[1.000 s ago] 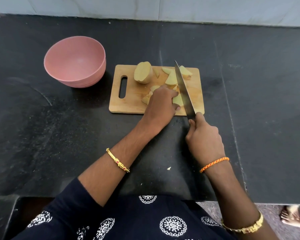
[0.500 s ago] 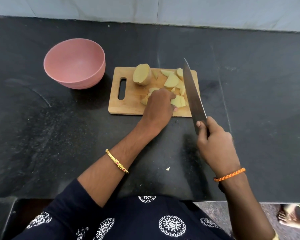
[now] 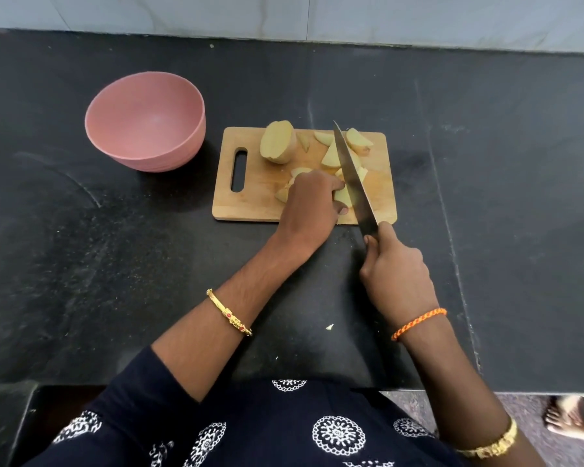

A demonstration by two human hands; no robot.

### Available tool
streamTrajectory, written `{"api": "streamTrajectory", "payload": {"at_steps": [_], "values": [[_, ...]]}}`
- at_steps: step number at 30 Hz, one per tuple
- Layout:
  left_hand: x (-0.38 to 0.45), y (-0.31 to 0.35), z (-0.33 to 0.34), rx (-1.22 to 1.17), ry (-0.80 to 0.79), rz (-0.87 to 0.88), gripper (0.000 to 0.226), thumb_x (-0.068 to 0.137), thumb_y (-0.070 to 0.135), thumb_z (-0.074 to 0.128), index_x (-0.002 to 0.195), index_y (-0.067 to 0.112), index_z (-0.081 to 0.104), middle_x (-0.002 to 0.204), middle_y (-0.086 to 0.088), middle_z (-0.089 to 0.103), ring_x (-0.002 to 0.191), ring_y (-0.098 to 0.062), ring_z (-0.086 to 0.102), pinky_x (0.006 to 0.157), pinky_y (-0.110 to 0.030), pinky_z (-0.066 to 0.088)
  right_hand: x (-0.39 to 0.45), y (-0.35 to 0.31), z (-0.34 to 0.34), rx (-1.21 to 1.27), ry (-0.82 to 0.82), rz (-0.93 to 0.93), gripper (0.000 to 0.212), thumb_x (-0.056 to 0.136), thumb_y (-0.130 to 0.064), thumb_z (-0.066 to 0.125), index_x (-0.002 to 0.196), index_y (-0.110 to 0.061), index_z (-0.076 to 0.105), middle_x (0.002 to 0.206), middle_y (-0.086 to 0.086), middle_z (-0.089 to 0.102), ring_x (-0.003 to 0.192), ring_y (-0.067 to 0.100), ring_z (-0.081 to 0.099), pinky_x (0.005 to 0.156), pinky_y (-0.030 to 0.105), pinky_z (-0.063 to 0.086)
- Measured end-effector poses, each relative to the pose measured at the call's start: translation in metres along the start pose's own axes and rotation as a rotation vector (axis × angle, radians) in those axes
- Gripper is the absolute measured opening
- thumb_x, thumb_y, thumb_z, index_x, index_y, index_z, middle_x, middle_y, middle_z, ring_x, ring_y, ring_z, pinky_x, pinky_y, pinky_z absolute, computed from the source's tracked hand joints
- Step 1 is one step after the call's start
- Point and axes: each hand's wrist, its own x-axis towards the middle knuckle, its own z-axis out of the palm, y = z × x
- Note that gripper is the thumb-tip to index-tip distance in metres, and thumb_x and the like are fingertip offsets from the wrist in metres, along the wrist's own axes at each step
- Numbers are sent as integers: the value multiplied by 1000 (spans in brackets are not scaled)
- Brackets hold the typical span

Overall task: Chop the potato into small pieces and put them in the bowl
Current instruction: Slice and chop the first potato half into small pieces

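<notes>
Blade (image 3: pixel 353 178) lengthwise, just right of pinned potato piece (image 3: pixel 343 197).
Left hand (image 3: pixel 309 207) clamped the piece — right hand (image 3: pixel 397 269) gripped the handle.

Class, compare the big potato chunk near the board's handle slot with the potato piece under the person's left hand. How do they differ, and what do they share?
The big potato chunk lies free and untouched; the held potato piece is pinned by the left hand. The chunk is plainly larger and fully visible; the held piece is smaller and mostly hidden by fingers. The knife, gripped by the right hand, lies against the held piece, well clear of the chunk. Both are pale yellow potato on the wooden cutting board.
</notes>
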Motion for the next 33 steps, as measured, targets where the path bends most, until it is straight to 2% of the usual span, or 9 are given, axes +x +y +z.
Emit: {"api": "streamTrajectory", "payload": {"at_steps": [2, 5, 7, 10, 13, 15, 20, 27, 33], "values": [[0, -2, 1, -27, -3, 0, 34, 75, 3, 74, 109, 4, 69, 98, -13, 70, 92, -25, 64, 84, -34, 52, 2, -1, -4, -41, -40, 9, 18, 100, -30, 34, 103, -13, 40, 68, 7, 37, 71, 36, 46, 64, 38, 40], [-2, -4, 2, -126, 14, -32, 43, 76, -4, 70, 117, 4, 64, 109, -12, 69, 100, -20, 64, 92, -34, 51, 0, 1, -7, -28, -86, 20, 19, 99, -29, 35, 105, -12, 41, 76, 13, 47, 76, 40, 53, 69, 43, 47], [-5, -2, 1, -168, 23, -30, 49, 77, -10, 65, 124, 4, 59, 114, -12, 67, 103, -16, 64, 93, -31, 51, -5, 5, -10, -13, -100, 27, 18, 99, -30, 36, 99, -13, 41, 79, 16, 52, 76, 41, 55, 71, 45, 50], [-7, -2, 1, -160, 19, -16, 60, 80, -15, 59, 134, 8, 49, 119, -13, 64, 110, -17, 61, 93, -20, 48, -13, 17, -12, 22, -65, 4, 21, 98, -32, 37, 86, -15, 39, 75, 16, 55, 71, 39, 54, 63, 38, 46], [-6, -2, -1, -99, 24, 12, 64, 82, -12, 58, 139, 12, 43, 110, -16, 66, 105, -21, 62, 95, -26, 48, -16, 20, -14, 110, 70, -46, 22, 98, -31, 38, 84, -15, 40, 64, 13, 53, 61, 35, 51, 55, 34, 38], [-6, -1, -3, -76, 20, 21, 65, 83, -11, 58, 140, 13, 41, 105, -16, 67, 101, -21, 62, 95, -31, 49, -14, 17, -12, 126, 97, -66, 20, 98, -31, 38, 85, -16, 41, 62, 13, 52, 60, 36, 50, 55, 35, 38], [-11, -1, -3, -46, 83, 59, 59, 81, -4, 66, 135, 12, 48, 98, -12, 70, 97, -19, 65, 89, -32, 52, -10, 9, 0, 59, 60, -63, 18, 99, -33, 36, 88, -18, 39, 64, 12, 50, 66, 39, 51, 62, 40, 47], [-11, -3, 0, -14, 136, 45, 49, 81, 1, 69, 127, 8, 53, 93, -10, 71, 90, -20, 66, 83, -35, 54, -9, 1, -2, -104, 11, -23, 24, 101, -31, 30, 112, -12, 40, 64, 4, 32, 69, 34, 42, 63, 37, 38], [-10, -4, 3, -11, 143, 21, 52, 81, 3, 69, 129, 8, 52, 92, -8, 70, 89, -19, 66, 84, -37, 53, -9, 4, -7, -141, -49, -17, 21, 101, -30, 30, 109, -13, 39, 66, 5, 36, 69, 33, 44, 64, 38, 39]]}}
